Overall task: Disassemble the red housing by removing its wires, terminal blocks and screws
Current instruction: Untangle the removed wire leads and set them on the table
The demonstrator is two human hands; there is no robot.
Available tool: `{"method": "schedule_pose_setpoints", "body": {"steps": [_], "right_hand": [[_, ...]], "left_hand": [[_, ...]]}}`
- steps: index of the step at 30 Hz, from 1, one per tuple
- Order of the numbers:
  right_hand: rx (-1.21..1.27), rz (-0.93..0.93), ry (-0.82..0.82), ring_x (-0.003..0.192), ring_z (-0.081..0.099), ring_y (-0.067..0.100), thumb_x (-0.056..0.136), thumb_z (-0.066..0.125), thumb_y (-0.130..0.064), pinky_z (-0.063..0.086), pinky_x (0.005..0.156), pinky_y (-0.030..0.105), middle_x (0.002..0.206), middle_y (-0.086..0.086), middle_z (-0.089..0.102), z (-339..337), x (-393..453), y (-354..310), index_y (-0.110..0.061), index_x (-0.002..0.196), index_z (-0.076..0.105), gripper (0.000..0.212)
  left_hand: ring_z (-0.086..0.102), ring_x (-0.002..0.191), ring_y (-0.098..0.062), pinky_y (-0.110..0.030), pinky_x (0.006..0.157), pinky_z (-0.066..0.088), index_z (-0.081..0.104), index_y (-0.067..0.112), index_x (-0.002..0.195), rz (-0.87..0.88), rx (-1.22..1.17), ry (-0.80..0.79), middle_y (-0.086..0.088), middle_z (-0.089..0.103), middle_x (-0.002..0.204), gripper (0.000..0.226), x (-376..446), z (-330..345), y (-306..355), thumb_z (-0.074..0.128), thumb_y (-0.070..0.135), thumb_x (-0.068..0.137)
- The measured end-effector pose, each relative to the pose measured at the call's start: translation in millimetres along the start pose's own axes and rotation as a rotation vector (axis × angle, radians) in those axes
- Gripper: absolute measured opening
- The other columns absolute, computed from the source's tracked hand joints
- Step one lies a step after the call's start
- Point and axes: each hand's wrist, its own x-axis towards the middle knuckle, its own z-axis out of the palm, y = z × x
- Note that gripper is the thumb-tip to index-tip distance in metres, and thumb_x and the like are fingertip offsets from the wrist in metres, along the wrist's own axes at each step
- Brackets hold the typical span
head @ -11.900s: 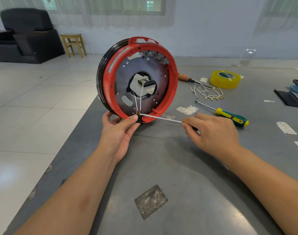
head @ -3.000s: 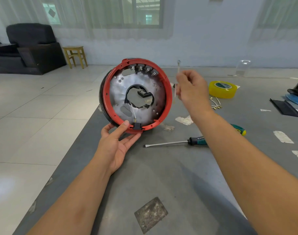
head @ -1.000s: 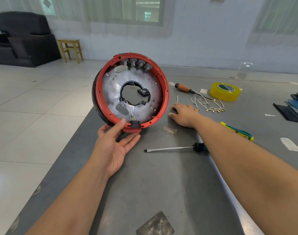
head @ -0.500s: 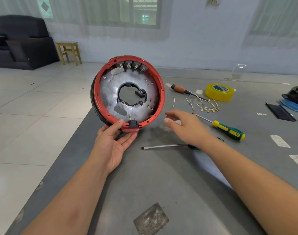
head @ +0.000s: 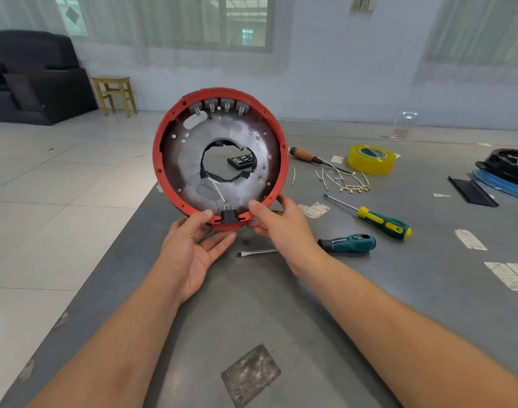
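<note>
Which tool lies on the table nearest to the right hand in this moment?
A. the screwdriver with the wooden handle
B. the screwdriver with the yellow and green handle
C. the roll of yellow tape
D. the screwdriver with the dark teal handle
D: the teal-handled screwdriver lies just beside the right hand, its blade passing behind the wrist, while the other tools lie farther back on the table.

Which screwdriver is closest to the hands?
The teal-handled screwdriver, lying just beside the right hand. The yellow-green one and the wooden-handled one lie farther back.
</note>
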Motion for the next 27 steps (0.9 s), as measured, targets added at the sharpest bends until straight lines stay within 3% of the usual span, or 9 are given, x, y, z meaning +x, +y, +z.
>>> {"method": "schedule_pose_setpoints", "body": {"steps": [5,12,17,22,27], "right_hand": [[-0.027,-0.035,0.047,0.105,0.072,0.019,0.075,0.072,-0.045,0.055,0.099,0.048,0.106,-0.004,0.076,0.7,1.0,10.1,-0.034,0.126,0.059,0.054],[-0.092,-0.121,0.034,0.113,0.069,0.013,0.081,0.072,-0.046,0.055,0.101,0.047,0.116,-0.008,0.072,5.6,1.8,11.2,-0.036,0.142,0.05,0.065],[-0.081,-0.132,0.025,0.101,0.075,0.014,0.083,0.079,-0.042,0.056,0.1,0.045,0.128,-0.006,0.07,-0.3,1.4,9.0,-0.038,0.149,0.044,0.074],[-0.096,-0.163,0.058,0.099,0.074,0.01,0.087,0.078,-0.037,0.058,0.096,0.044,0.122,-0.007,0.072,-2.6,-3.2,9.3,-0.033,0.141,0.054,0.059],[-0.276,-0.26,0.047,0.084,0.073,-0.001,0.092,0.073,-0.042,0.053,0.083,0.021,0.122,-0.018,0.071,-6.1,-11.5,4.0,-0.039,0.138,0.054,0.05]], "left_hand": [[0.074,0.11,-0.032,-0.035,0.079,0.064,0.064,0.006,0.105,0.022,-0.01,0.035,-0.012,0.072,0.097,0.012,10.0,-6.8,-3.5,0.066,0.0,0.095],[0.077,0.106,-0.029,-0.033,0.078,0.064,0.07,-0.002,0.119,0.055,0.023,0.041,-0.017,0.079,0.112,0.021,15.3,-8.8,-6.0,0.066,0.001,0.098],[0.076,0.111,-0.029,-0.033,0.08,0.064,0.069,-0.003,0.123,0.07,0.024,0.039,-0.018,0.078,0.117,0.027,16.8,-9.1,-6.0,0.069,0.001,0.096],[0.077,0.107,-0.027,-0.031,0.078,0.064,0.068,0.001,0.123,0.087,0.061,0.031,-0.016,0.078,0.116,0.026,14.8,-6.3,-6.5,0.068,0.0,0.096],[0.078,0.105,-0.027,-0.03,0.077,0.064,0.07,0.001,0.118,0.093,0.082,0.06,-0.016,0.079,0.112,0.023,14.5,-3.9,-5.7,0.069,-0.003,0.095]]}}
